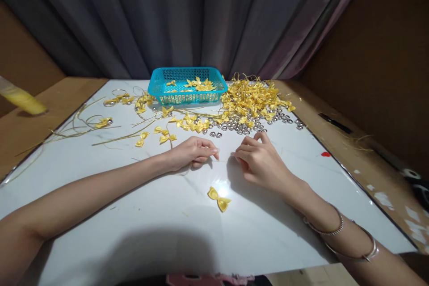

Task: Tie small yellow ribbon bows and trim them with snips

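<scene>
My left hand (197, 152) is closed over the middle of the white table, thumb and index fingertip together. A thin gold cord (183, 173) loops out from under its curled fingers and shows again above the wrist. Across a small gap, my right hand (256, 158) has its fingertips pinched just above the tabletop. Whatever lies between those fingertips is too small or hidden to make out. Nearer to me than both hands, a yellow ribbon bow (219, 199) lies by itself on the table.
A blue plastic basket (187, 98) at the back holds some yellow bows. Right of it rises a heap of yellow bows with gold cords (251, 96), with silver rings (239, 125) scattered in front. Loose gold cords (124, 137) lie left. A black pen-like tool (335, 123) rests at right.
</scene>
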Action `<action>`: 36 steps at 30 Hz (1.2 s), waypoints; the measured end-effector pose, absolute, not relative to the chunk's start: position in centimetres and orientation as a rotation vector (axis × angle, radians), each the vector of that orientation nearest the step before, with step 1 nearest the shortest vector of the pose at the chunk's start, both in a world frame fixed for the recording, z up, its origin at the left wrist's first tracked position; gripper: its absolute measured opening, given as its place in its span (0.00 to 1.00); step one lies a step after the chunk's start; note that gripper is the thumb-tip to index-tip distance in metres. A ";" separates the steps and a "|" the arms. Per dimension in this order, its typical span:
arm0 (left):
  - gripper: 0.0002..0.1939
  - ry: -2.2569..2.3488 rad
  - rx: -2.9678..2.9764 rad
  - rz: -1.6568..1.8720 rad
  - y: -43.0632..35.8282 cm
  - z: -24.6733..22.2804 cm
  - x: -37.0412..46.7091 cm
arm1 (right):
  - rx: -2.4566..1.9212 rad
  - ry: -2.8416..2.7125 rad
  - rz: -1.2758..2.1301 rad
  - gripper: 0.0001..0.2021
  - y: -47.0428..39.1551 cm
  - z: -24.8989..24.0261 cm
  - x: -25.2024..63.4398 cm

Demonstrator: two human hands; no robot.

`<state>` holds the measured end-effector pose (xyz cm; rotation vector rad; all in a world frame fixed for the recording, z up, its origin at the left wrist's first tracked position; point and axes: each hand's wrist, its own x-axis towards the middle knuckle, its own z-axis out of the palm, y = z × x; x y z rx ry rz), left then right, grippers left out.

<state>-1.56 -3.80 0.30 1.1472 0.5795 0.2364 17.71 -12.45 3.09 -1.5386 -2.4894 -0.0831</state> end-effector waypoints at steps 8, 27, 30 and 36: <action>0.17 0.509 1.523 0.143 -3.5 3.7 -2.3 | -1.477 -2.437 -0.177 0.11 -12.9 4.4 17.7; 0.13 0.441 1.740 0.039 -6.9 4.2 2.4 | -1.761 -2.482 -0.245 0.07 -15.8 6.4 20.2; 0.13 0.462 1.666 0.023 -7.0 3.3 3.4 | -2.173 -2.280 -0.140 0.06 -14.1 7.4 25.5; 0.15 0.437 1.460 0.029 -7.4 1.7 3.9 | -2.957 -1.562 -0.110 0.11 -10.9 8.3 37.9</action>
